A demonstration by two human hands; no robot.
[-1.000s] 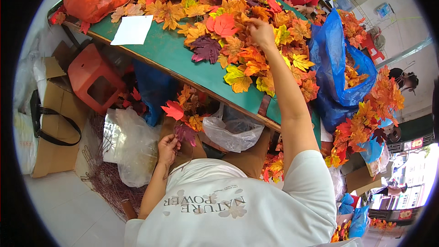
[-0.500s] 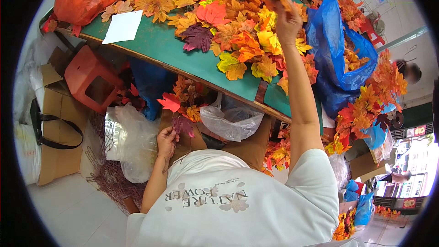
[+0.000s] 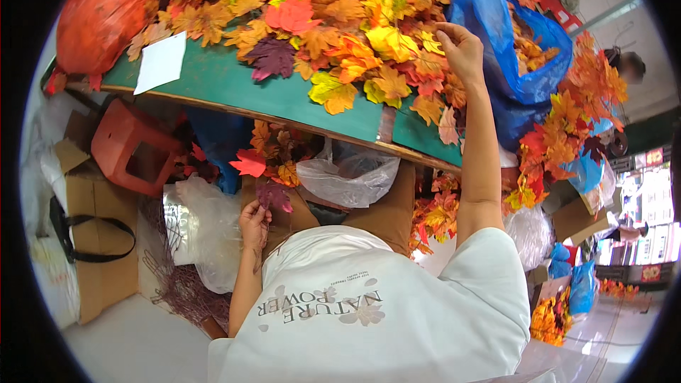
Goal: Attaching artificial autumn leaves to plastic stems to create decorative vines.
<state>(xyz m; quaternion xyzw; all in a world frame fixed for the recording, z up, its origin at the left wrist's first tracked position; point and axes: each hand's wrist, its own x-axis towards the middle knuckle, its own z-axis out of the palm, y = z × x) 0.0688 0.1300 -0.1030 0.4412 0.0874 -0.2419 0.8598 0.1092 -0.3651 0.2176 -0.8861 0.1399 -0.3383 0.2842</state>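
Note:
My left hand (image 3: 254, 225) is closed in a pinch over my lap, on the stem of a dark purple artificial maple leaf (image 3: 275, 196). My right hand (image 3: 464, 55) reaches over the right part of the table. Its thumb and fingers are bent together by the edge of a heap of artificial maple leaves (image 3: 345, 12) in orange, yellow and red. What sits between those fingertips, if anything, cannot be made out. A yellow leaf (image 3: 392, 43) lies left of this hand, and a blue plastic bag (image 3: 489, 28) of leaves stands to its right.
The green table (image 3: 206, 74) carries a white paper (image 3: 160, 62) and a red bag (image 3: 106, 21). Below are a red stool (image 3: 135, 145), a clear plastic bag (image 3: 358, 183) at my lap, brown twigs (image 3: 177, 269) and a cardboard box (image 3: 106, 234). Leaf garlands (image 3: 578, 120) hang at right.
My right hand has come nearer and to the right over the leaves, its fingers drawn together. The left hand keeps the purple leaf. The view has shifted, and the person in red has left it.

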